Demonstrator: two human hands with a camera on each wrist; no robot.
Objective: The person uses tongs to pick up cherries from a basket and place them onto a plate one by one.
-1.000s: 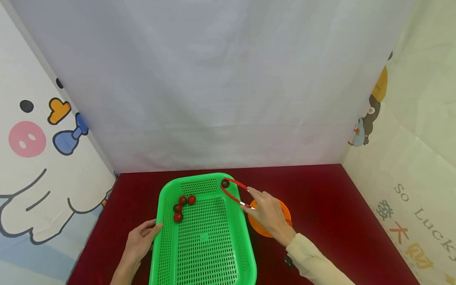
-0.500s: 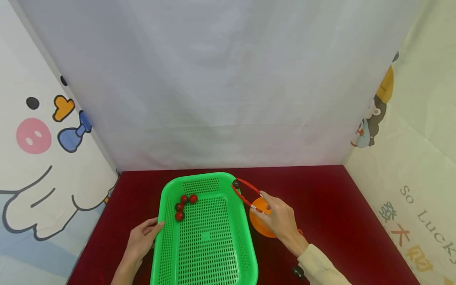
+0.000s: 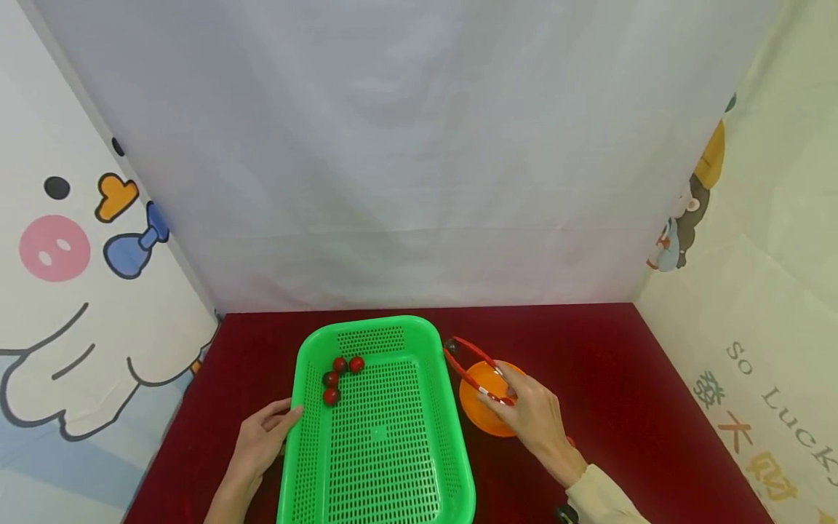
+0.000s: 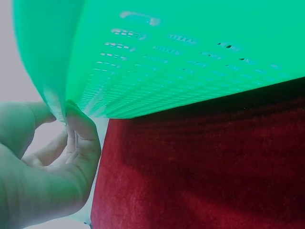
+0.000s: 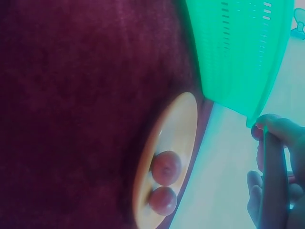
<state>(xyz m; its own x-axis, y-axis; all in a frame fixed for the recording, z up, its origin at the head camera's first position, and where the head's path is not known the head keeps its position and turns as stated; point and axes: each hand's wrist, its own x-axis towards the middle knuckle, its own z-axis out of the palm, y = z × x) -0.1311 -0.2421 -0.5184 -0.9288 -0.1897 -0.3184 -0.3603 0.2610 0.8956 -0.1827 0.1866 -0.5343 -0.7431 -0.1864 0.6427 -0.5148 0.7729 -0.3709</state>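
My left hand (image 3: 258,440) grips the left rim of a green perforated basket (image 3: 461,451); in the left wrist view its thumb and fingers pinch the basket's edge. My right hand (image 3: 537,418) squeezes a pair of red tongs (image 3: 476,351). Between the tongs' tips sits a dark cherry tomato (image 3: 451,346), just outside the basket's right rim. An orange plate (image 3: 468,411) lies below the tongs, partly hidden by the right hand. Two tomatoes (image 5: 166,168) rest on this plate in the right wrist view.
Several red and dark cherry tomatoes (image 3: 331,397) cluster in the basket's far left part. A dark red cloth (image 3: 589,349) covers the table. A pale curtain (image 3: 419,182) stands behind, with printed cloth walls at both sides. A clip (image 5: 299,28) shows past the basket.
The tongs and the dark cherry tomato have moved right, from over the basket's far right corner to beyond its rim. My left hand keeps its grip on the basket.
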